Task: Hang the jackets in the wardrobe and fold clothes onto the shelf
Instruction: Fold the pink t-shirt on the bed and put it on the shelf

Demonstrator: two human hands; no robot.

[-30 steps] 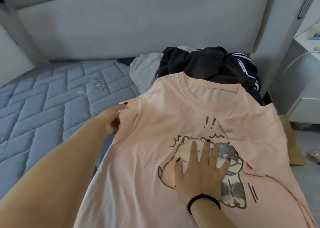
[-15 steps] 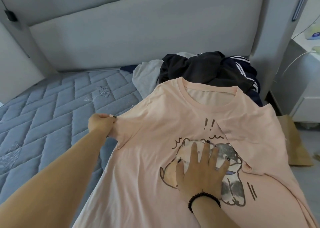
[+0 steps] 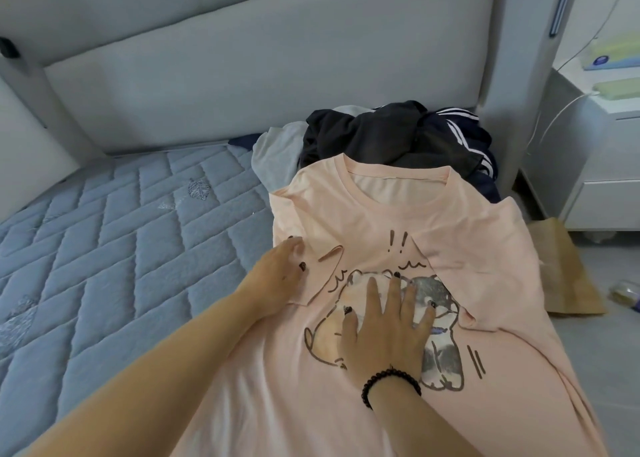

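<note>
A peach T-shirt (image 3: 374, 221) with a cartoon print lies front-up on the bed's right side, both sleeves folded in over the chest. My left hand (image 3: 280, 276) lies on the folded left sleeve, fingers resting on the cloth. My right hand (image 3: 384, 332), with a black bead bracelet at the wrist, presses flat with spread fingers on the cartoon print. Behind the collar sits a pile of dark clothes (image 3: 388, 134) with a white-striped navy jacket (image 3: 460, 137) and a grey garment (image 3: 277, 155).
The blue quilted mattress (image 3: 121, 231) stretches to the left. A grey padded headboard (image 3: 242, 65) stands behind. A white bedside cabinet (image 3: 602, 165) and a brown paper bag (image 3: 561, 269) are on the floor at right.
My left hand has brought the left sleeve in from the shirt's outer side and laid it over the chest. My right hand has stayed pressed on the print.
</note>
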